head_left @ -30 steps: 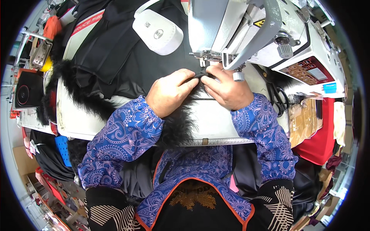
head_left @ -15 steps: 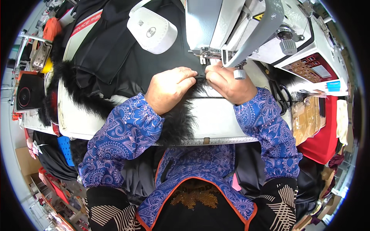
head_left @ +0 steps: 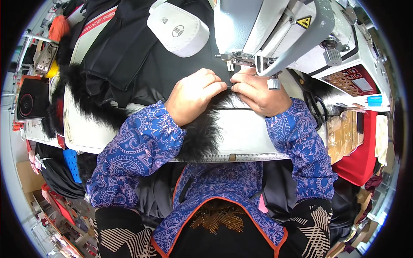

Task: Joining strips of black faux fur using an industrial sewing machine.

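1. Hands, two in number, centre of the frame. The left hand (head_left: 191, 96) has its thumb and fingers pinched together, with almost no gap, on the edge of a black garment (head_left: 172, 73). The right hand (head_left: 262, 92) faces it with bent fingers drawn close together on the same edge; the exact grip of its fingertips is partly hidden.
2. The garment spreads from upper left to centre, its held edge just in front of the presser foot (head_left: 231, 66) of one sewing machine (head_left: 249, 26), upper right.
3. Black fur trim shows in two stretches: one (head_left: 198, 137) below the left hand, one (head_left: 90, 105) at left. Whether they join cannot be told.
4. Containers: one blue perforated basket (head_left: 72, 165), lower left, contents not discernible; one red plastic bin (head_left: 359, 159), right, its interior likewise unclear. Beside the bin lies one tan packet (head_left: 343, 133) in clear plastic.
5. Also on the white table (head_left: 241, 129): one pair of black-handled scissors (head_left: 316, 107), right of the right hand, and one measuring strip (head_left: 254, 158) along the near edge.
6. One white lamp head (head_left: 178, 32) hangs at upper centre; one black speaker (head_left: 30, 99) stands at far left.
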Motion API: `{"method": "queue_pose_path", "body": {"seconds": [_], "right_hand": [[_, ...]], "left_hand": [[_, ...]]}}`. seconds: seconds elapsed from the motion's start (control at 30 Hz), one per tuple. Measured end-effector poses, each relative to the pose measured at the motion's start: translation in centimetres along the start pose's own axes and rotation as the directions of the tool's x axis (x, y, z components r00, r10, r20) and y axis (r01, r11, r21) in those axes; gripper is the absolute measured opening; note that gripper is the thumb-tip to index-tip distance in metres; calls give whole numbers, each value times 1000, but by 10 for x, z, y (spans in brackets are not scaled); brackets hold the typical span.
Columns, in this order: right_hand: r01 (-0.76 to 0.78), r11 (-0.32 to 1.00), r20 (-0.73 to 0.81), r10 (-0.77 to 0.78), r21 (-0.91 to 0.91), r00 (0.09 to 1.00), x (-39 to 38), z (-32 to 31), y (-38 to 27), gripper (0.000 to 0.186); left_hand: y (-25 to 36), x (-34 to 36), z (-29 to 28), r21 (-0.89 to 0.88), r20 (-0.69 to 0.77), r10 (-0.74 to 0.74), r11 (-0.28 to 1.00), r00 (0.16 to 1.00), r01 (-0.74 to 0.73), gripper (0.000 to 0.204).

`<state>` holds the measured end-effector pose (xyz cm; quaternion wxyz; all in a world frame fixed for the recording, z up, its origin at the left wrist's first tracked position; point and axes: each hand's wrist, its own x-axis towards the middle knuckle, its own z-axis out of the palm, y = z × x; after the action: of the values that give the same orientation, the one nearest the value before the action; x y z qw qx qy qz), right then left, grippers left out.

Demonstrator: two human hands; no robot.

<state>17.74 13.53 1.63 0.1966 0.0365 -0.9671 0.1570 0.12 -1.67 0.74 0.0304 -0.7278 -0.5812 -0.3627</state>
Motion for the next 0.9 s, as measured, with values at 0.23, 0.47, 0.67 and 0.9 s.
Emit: {"method": "queue_pose_path", "body": {"seconds": [0.23, 0.47, 0.67, 0.9], "right_hand": [[54, 998, 24, -55, 40, 998, -1, -6, 3, 23], [70, 998, 22, -70, -8, 997, -6, -4, 11, 23], [-15, 998, 50, 18, -58, 999, 1, -4, 15, 26], [-248, 965, 25, 247, 87, 969, -6, 13, 36, 23]], "left_hand": [[-8, 0, 2, -21, 24, 109, 994, 994, -109, 22], [-17, 0, 1, -95, 26, 104, 990, 994, -101, 24], [-31, 6, 3, -61, -4, 110, 992, 994, -110, 23], [-41, 12, 4, -19, 46, 26, 999, 999, -25, 22]]}}
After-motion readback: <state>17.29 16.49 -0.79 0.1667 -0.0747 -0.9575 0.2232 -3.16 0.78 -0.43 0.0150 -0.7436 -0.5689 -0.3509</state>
